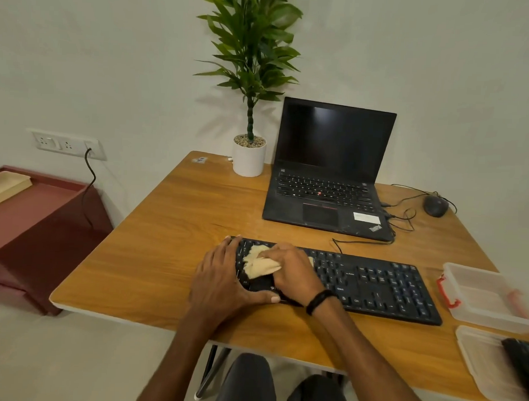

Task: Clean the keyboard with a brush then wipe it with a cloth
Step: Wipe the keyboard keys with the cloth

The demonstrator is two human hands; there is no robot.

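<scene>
A black keyboard (374, 285) lies across the near middle of the wooden table (166, 242). My right hand (293, 270) presses a bunched cream cloth (259, 264) onto the keys at the keyboard's left end. My left hand (221, 280) clasps that left end, fingers over the far edge and thumb along the near edge. A dark object (521, 362), possibly the brush, lies in a clear lid at the right edge; it is blurred and cut off.
An open black laptop (326, 184) stands behind the keyboard, with a white-potted plant (249, 157) to its left and a wired mouse (435, 205) to its right. A clear plastic box (482, 295) and its lid (485, 367) sit at the right edge. A maroon cabinet (31, 228) stands left of the table.
</scene>
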